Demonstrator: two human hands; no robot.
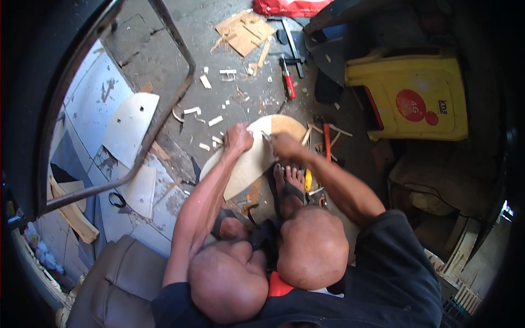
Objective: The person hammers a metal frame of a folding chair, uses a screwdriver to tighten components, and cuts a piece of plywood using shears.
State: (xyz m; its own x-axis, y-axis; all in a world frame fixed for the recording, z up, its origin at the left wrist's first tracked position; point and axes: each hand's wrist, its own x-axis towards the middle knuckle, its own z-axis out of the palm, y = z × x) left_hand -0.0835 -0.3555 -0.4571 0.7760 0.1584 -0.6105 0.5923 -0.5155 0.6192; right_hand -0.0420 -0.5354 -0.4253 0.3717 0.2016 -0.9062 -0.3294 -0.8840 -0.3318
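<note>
A pale oval board with a tan patch at its far right end lies tilted in front of my feet. My left hand is closed at the board's far left edge, its fingers curled against the wood. Over the right part of the board my right hand is closed around a small tool. Only a short metal tip shows past the fingers, so its kind is unclear. A red-handled hammer and a yellow-handled tool lie on the floor right of the board.
Wood offcuts litter the floor beyond the board, near a red-handled bar clamp and a plywood piece. A metal frame rises at left beside a pale board with holes. A yellow plastic panel stands right.
</note>
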